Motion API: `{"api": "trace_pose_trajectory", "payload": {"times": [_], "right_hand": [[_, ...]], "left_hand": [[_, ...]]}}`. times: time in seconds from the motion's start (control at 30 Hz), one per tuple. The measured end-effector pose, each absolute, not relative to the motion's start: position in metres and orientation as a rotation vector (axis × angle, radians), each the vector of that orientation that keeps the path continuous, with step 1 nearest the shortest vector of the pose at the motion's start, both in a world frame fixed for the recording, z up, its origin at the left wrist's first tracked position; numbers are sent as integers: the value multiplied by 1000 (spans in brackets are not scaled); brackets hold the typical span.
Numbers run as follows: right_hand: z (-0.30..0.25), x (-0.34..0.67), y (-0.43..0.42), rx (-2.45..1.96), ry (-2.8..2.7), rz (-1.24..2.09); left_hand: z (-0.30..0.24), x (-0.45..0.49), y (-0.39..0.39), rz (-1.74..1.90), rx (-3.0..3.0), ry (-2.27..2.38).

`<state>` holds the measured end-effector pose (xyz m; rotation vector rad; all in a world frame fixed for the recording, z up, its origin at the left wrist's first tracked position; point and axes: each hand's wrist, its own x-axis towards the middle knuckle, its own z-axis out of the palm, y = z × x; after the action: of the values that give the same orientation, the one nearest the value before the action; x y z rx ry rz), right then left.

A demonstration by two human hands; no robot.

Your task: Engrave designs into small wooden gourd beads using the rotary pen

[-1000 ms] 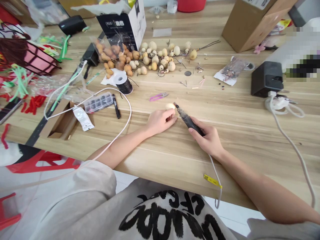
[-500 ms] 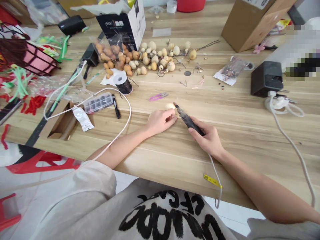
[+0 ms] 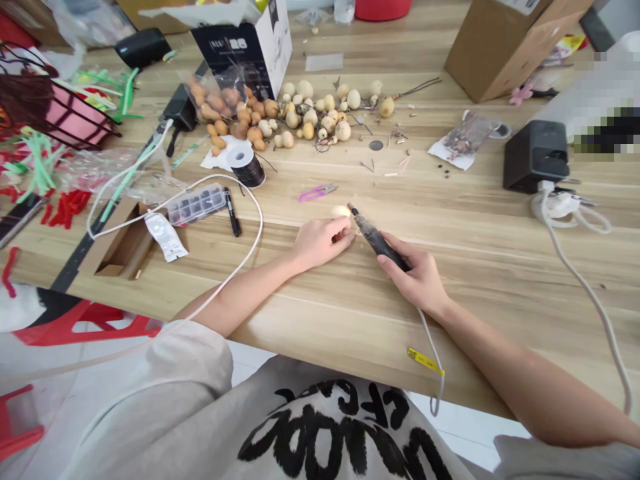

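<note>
My left hand (image 3: 324,241) rests on the table, its fingers closed round a small pale gourd (image 3: 341,211); only the gourd's far side shows past the fingers. My right hand (image 3: 419,273) is wrapped round a dark rotary tool (image 3: 378,240) with a white cable hanging from its rear end. The tool's brownish tip (image 3: 351,207) points at the gourd's right side, very close to it; whether they touch I cannot tell. Just beyond the gourd lies a pair of purple thread snips (image 3: 317,193).
Behind are a heap of pale gourds (image 3: 310,117), brown ones (image 3: 243,127) in and beside a clear bag, and a spool of black cord (image 3: 249,172). A white cable (image 3: 261,220) loops over my left forearm. A black power unit (image 3: 533,160) and cardboard box (image 3: 493,53) stand right.
</note>
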<state>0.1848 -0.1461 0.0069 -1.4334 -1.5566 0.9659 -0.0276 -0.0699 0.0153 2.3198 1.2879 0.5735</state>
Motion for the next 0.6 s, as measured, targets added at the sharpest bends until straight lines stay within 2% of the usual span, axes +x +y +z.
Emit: {"api": "trace_pose_trajectory", "payload": {"times": [0.43,0.6], "right_hand": [[2,186,-149,-1396,-1661,806],[2,186,-148,-1396,-1622,845]], "left_hand": [[15,-27,-69,554,2326,1284],[16,-27,-70,549,2331,1301]]}}
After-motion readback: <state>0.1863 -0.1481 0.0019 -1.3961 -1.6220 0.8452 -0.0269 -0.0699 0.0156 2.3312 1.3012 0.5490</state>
